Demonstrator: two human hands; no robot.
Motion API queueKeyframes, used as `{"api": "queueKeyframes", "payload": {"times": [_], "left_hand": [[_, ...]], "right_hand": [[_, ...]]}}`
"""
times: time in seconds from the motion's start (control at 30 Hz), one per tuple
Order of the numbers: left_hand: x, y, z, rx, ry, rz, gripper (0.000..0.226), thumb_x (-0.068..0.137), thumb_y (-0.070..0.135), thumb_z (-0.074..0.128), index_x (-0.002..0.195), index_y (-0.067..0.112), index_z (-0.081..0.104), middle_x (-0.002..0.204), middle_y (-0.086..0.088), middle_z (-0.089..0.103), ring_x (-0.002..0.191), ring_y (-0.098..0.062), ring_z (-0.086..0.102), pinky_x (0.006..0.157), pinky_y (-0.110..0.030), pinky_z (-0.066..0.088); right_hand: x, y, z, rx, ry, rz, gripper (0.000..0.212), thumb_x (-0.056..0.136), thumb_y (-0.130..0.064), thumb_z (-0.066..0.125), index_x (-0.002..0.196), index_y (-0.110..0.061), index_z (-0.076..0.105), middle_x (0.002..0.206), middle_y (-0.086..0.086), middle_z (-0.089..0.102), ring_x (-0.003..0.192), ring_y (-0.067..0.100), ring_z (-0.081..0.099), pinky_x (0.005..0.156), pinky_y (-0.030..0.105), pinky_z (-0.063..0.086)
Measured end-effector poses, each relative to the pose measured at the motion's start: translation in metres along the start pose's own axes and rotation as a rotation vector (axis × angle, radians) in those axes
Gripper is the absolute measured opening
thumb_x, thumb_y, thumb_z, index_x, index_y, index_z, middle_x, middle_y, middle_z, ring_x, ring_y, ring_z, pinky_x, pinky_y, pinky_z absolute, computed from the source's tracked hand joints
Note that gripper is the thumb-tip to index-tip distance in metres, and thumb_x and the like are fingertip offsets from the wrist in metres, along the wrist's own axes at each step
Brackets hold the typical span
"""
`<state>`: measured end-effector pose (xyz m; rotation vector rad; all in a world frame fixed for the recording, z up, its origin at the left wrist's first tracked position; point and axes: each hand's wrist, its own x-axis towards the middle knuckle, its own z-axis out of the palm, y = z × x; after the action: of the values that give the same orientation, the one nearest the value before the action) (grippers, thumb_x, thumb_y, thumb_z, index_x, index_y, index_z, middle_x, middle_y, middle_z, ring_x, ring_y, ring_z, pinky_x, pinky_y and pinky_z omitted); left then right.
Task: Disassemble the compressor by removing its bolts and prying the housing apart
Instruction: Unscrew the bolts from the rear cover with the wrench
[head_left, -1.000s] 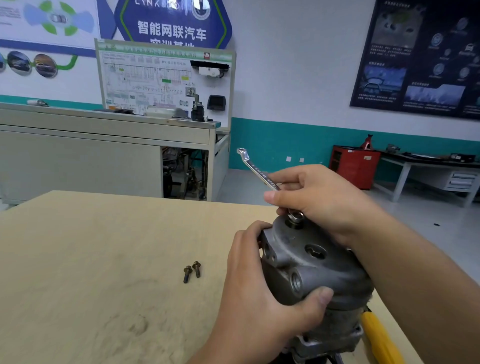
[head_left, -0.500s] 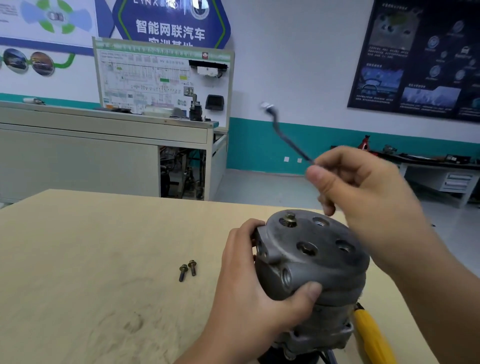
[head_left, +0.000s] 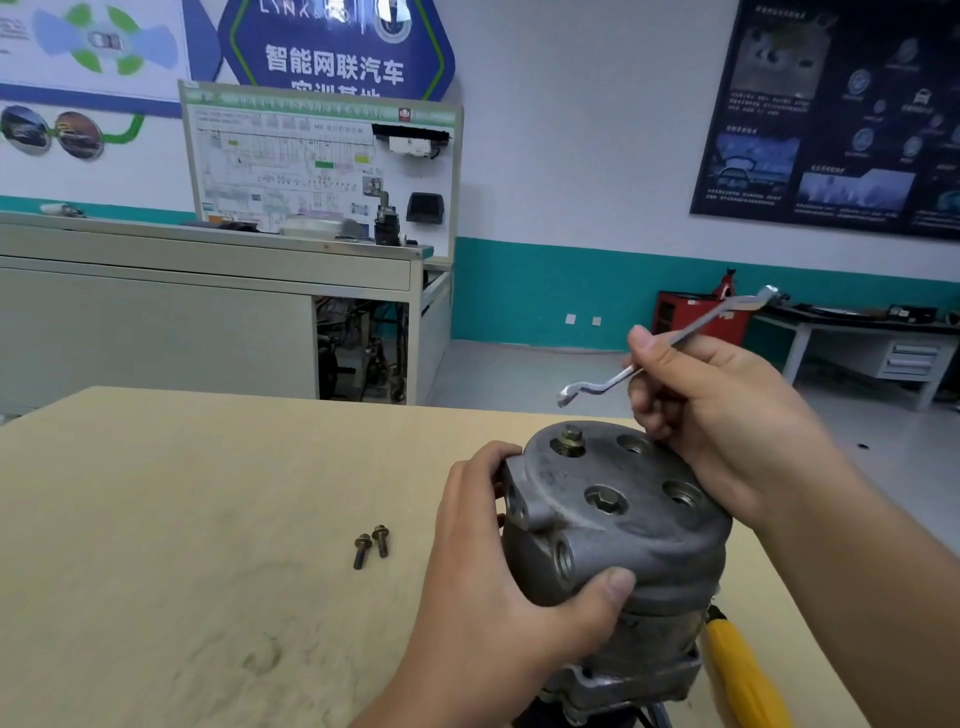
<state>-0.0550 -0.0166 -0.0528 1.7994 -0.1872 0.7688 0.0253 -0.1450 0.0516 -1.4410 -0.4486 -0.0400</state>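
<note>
- From my remote seat, the compressor (head_left: 613, 530) stands upright at the near right edge of the wooden table (head_left: 156, 519), its round end cover facing up.
- The left hand (head_left: 498, 587) grips the housing from the left side. The fingers wrap round the back and the thumb presses the front, just beside a threaded port.
- The right hand (head_left: 727, 415) hangs over the cover's far right rim, its fingers curled tight and pinching a slim double-ended wrench (head_left: 711, 317) mid-shaft. I cannot tell whether the hand touches the cover.
- The wrench slants in the air, its lower end hanging above the cover without touching it.
- One bolt (head_left: 571, 439) stands proud of its hole at the cover's far left, while a second bolt (head_left: 605, 500) sits flush in the centre. Two holes (head_left: 681, 493) on the right are open.
- Two loose bolts (head_left: 371, 545) lie side by side on the table, left of the compressor.
- A yellow handle (head_left: 737, 670) shows just beside the compressor's base.
</note>
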Motion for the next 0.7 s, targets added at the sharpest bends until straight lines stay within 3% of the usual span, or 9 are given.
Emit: {"api": "queueKeyframes", "payload": {"times": [0.1,0.27,0.47,0.7], "left_hand": [[-0.001,0.000,0.000,-0.008,-0.002,0.001,0.070,0.047,0.057,0.069,0.109,0.057,0.038,0.114,0.029,0.048,0.110,0.000,0.054,0.082,-0.030,0.052],[0.000,0.000,-0.001,-0.019,-0.009,0.017,0.068,0.049,0.057,0.069,0.109,0.057,0.039,0.114,0.027,0.049,0.109,0.000,0.055,0.077,-0.022,0.051],[0.000,0.000,-0.001,-0.040,-0.024,0.021,0.067,0.050,0.057,0.070,0.110,0.058,0.038,0.115,0.028,0.049,0.108,0.001,0.056,0.078,-0.022,0.051],[0.001,-0.001,-0.004,-0.104,-0.058,-0.007,0.062,0.053,0.063,0.069,0.109,0.057,0.042,0.114,0.025,0.054,0.107,-0.002,0.058,0.080,-0.026,0.051]], "right_hand": [[0.002,0.001,0.000,-0.007,0.047,0.022,0.028,0.084,-0.030,0.061,0.064,-0.012,0.051,0.044,0.000,0.053,0.036,0.008,0.043,0.034,0.014,0.028],[0.011,-0.002,-0.005,0.053,0.050,0.152,0.030,0.096,-0.031,0.048,0.076,-0.008,0.051,0.042,0.003,0.054,0.032,0.008,0.044,0.030,0.012,0.024],[0.009,0.001,-0.008,0.063,0.054,0.143,0.023,0.096,-0.017,0.049,0.075,-0.008,0.047,0.040,0.005,0.055,0.030,0.008,0.045,0.029,0.011,0.024],[0.006,0.003,-0.008,0.053,0.056,0.114,0.028,0.098,-0.016,0.046,0.071,-0.007,0.046,0.041,0.005,0.056,0.031,0.009,0.047,0.029,0.013,0.025]]}}
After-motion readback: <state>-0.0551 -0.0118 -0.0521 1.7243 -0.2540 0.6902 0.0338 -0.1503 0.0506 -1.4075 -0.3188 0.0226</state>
